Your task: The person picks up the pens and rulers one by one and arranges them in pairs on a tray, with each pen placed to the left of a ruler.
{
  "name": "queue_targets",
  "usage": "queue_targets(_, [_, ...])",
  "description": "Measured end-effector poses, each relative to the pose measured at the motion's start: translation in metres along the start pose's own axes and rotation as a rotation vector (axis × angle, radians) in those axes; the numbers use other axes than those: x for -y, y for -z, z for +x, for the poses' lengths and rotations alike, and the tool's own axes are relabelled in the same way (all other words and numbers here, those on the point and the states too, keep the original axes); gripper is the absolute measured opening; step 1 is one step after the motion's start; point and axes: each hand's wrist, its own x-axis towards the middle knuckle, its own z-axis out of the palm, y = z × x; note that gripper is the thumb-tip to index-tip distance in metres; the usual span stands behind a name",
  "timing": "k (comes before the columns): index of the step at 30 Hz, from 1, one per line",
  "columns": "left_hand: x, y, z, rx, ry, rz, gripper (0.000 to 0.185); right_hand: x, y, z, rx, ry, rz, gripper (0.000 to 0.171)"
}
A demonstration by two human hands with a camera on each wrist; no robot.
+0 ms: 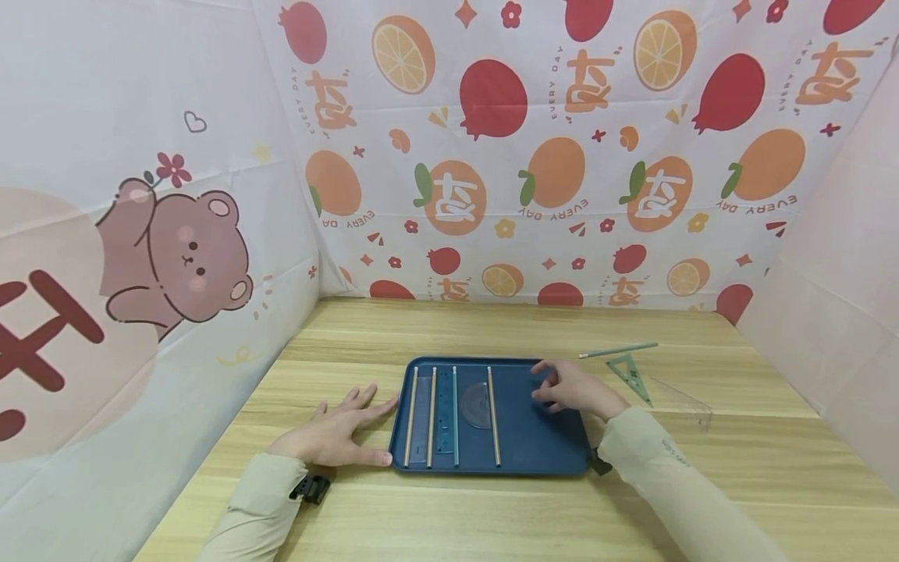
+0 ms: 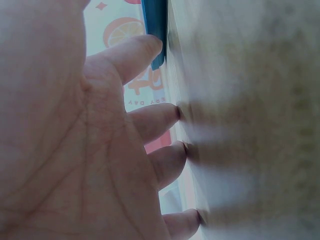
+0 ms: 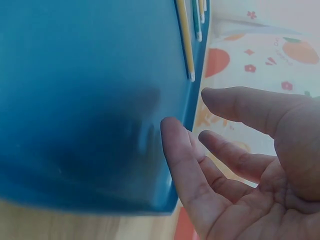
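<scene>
A dark blue tray (image 1: 534, 445) lies on the table, bearing several pencils, among them a yellow pencil (image 1: 495, 417) and a teal pencil (image 1: 456, 417). Between them are a clear ruler (image 1: 420, 421), a blue ruler (image 1: 445, 414) and a clear protractor (image 1: 477, 406). My left hand (image 1: 337, 433) rests on the table with fingers spread, its thumb touching the tray's left edge. Over the tray's right part hovers my right hand (image 1: 572, 388), fingers loosely bent and nothing between them; in the right wrist view, thumb and fingertips are apart.
Right of the tray, a teal pencil (image 1: 618, 350), a green set square (image 1: 632, 380) and a clear set square (image 1: 691, 406) lie on the wooden table (image 1: 492, 515). Printed cloth (image 1: 611, 257) hangs behind and at both sides.
</scene>
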Motion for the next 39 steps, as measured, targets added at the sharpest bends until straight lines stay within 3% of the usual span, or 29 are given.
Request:
queue_targets(4, [0.000, 0.000, 0.000, 0.000, -0.002, -0.003, 0.097, -0.004, 0.008, -0.001, 0.000, 0.004, 0.030, 0.049])
queue_targets(32, [0.001, -0.001, 0.001, -0.007, -0.011, 0.008, 0.097, -0.039, 0.066, -0.009, -0.076, -0.100, -0.021, 0.056])
queue_targets(39, [0.001, 0.000, 0.000, -0.006, -0.006, 0.007, 0.097, -0.048, 0.080, -0.021, -0.081, -0.102, -0.067, 0.054])
